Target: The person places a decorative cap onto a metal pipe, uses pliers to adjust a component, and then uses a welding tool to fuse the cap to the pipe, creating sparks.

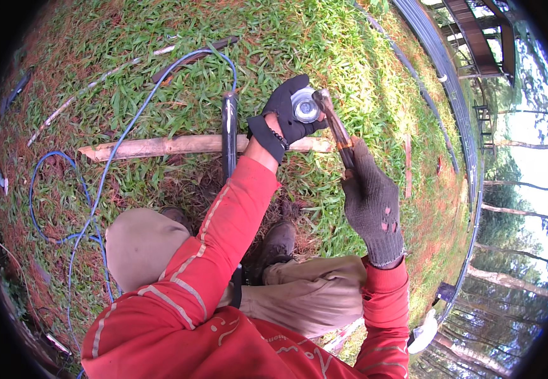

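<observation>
My left hand (280, 114), in a black glove, grips a round pale cap-like piece with a hollow centre (305, 108). My right hand (370, 202), in a worn grey knit glove, is closed on the handle of a hammer (340, 138), whose metal head is at the right rim of the round piece; I cannot tell whether they touch. Below and left of my left hand a black pipe (229, 126) stands between my boots and a wooden pole (160, 145) lying across the grass. My left forearm hides part of the pipe.
Blue hose (103, 170) loops over the grass at left, near a thin pale stick (65, 107) and a dark board (195, 58). Long grey pipes (444, 82) run along the right, before trees and a wooden structure (476, 44). A short plank (408, 164) lies right of my hands.
</observation>
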The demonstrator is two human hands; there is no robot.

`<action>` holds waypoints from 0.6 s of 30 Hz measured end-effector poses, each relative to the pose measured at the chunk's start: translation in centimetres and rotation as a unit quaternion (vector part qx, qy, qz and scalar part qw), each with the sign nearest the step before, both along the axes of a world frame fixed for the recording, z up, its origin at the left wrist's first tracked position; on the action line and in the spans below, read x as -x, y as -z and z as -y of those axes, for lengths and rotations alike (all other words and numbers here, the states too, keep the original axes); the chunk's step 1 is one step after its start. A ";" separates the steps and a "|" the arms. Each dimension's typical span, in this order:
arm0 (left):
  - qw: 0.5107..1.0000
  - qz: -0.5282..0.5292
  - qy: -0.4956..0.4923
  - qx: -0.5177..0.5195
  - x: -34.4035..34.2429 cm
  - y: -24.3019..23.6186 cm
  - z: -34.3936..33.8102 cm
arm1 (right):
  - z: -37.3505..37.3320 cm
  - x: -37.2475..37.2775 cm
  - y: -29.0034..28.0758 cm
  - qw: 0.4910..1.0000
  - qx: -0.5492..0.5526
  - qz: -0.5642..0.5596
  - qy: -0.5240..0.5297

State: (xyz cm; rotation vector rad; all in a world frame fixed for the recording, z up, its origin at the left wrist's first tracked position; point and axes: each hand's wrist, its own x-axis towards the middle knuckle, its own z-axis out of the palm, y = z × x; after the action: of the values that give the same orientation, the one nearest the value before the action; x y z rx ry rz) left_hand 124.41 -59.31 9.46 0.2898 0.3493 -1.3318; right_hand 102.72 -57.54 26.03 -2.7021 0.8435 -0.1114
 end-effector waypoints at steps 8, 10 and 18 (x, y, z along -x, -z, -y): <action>0.980 0.035 0.031 0.194 -1.4 2.8 0.7 | -0.8 -1.8 0.2 0.987 0.066 0.137 -0.041; 0.997 -0.013 0.067 0.026 -0.5 1.8 1.0 | -0.6 -0.8 0.6 0.998 0.022 0.042 -0.027; 0.968 -0.041 0.063 0.240 -0.9 3.6 1.2 | -1.1 -1.7 -1.0 0.999 0.036 0.022 -0.006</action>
State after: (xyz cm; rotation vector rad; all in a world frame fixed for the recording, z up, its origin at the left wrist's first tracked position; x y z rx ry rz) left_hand 125.33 -60.49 5.85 -0.1523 0.0705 -1.5098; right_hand 104.39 -56.46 27.06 -2.7599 0.8239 -0.2009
